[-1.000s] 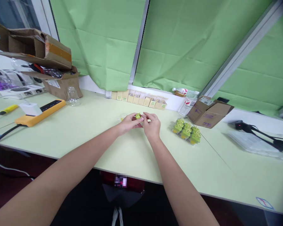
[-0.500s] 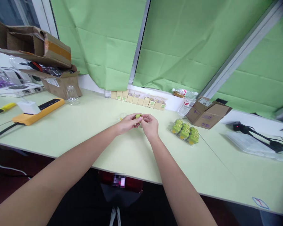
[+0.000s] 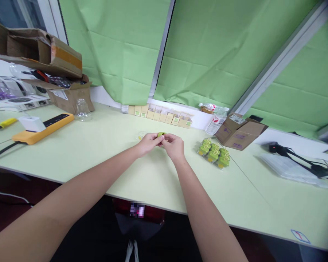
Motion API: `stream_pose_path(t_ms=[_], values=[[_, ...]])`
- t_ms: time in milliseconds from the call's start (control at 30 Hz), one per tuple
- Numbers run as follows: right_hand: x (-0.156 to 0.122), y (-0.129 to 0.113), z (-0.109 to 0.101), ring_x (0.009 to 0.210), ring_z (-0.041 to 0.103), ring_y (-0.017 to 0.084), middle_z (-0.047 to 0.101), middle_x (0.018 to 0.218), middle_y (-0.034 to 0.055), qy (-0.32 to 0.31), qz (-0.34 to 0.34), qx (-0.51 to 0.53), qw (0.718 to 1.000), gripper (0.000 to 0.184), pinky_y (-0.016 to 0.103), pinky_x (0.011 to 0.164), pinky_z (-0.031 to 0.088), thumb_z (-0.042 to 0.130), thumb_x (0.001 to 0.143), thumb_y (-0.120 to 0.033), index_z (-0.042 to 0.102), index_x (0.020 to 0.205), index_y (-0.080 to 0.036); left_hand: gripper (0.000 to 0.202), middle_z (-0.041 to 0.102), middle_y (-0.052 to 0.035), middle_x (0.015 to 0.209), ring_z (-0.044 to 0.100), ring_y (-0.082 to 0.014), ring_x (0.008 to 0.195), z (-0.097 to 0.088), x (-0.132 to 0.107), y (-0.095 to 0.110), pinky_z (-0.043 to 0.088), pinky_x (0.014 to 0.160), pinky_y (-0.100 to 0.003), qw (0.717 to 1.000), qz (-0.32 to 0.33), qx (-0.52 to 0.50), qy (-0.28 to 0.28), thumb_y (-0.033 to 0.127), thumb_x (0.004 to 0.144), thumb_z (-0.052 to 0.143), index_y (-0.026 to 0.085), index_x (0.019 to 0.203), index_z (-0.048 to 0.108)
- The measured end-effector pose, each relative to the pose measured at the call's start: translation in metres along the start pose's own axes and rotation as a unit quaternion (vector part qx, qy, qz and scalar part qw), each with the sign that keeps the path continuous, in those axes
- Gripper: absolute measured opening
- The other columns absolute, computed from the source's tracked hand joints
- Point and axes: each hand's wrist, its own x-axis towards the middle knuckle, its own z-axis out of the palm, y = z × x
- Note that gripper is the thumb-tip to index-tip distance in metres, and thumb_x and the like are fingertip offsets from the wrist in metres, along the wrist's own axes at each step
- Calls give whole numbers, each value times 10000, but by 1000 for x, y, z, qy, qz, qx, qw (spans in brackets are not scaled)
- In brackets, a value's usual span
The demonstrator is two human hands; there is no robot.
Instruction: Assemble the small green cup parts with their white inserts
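Note:
Over the middle of the pale table, my left hand [image 3: 148, 144] and my right hand [image 3: 174, 145] meet around a small green lid [image 3: 161, 134]. The fingers of both hands are closed on it, thumbs almost touching, and they hide much of it. Just behind my left hand lies a clear plastic piece [image 3: 141, 135] with a bit of yellow in it, partly covered by the fingers. To the right of my right hand stands a cluster of clear containers with green lids and loop handles [image 3: 213, 153], packed close together.
Small beige cartons [image 3: 160, 114] line the back edge. Bottles [image 3: 214, 123] and a cardboard box [image 3: 239, 131] stand back right; a black strap [image 3: 300, 160] lies on plastic bags. An orange power strip [image 3: 45, 128], a clear plastic cup [image 3: 82, 110] and stacked cardboard boxes [image 3: 71, 98] occupy the left.
Both hands stay in place around the green lid. The lid has turned slightly between the fingers, and the right fingers have shifted a little across it.

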Motion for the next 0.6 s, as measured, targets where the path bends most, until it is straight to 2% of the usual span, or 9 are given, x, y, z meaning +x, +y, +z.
stream_pose_path(t_ms=[133, 233, 433, 600], values=[[-3, -6, 2, 651, 662, 175, 759, 819, 12, 78, -9, -52, 996, 200, 308, 670, 544, 628, 772, -378, 756, 854, -247, 406, 722, -92, 943, 663, -197, 908, 6, -1, 5, 487, 964, -414, 1000, 15, -22, 0, 483, 775, 723, 106, 927, 722], [-3, -5, 2, 658, 652, 172, 755, 813, 12, 120, -8, -66, 991, 197, 306, 685, 535, 625, 768, -369, 751, 847, -239, 399, 726, -91, 1002, 672, -207, 959, 7, -2, 6, 480, 1007, -431, 999, 28, -23, 15, 438, 764, 747, 107, 983, 712], [-4, -3, 3, 633, 626, 160, 754, 828, 7, 93, -21, -56, 994, 190, 294, 661, 526, 605, 772, -321, 746, 871, -240, 373, 728, -74, 906, 693, -192, 897, 7, 0, 1, 520, 951, -460, 998, 28, -33, 37, 393, 727, 790, 119, 907, 612], [-7, -6, 4, 679, 645, 164, 753, 852, 11, 115, -46, -51, 991, 217, 291, 697, 526, 565, 818, -345, 735, 900, -237, 356, 714, -63, 886, 688, -182, 885, 8, -2, 5, 526, 941, -456, 998, 18, -45, 31, 384, 733, 787, 122, 861, 583]])
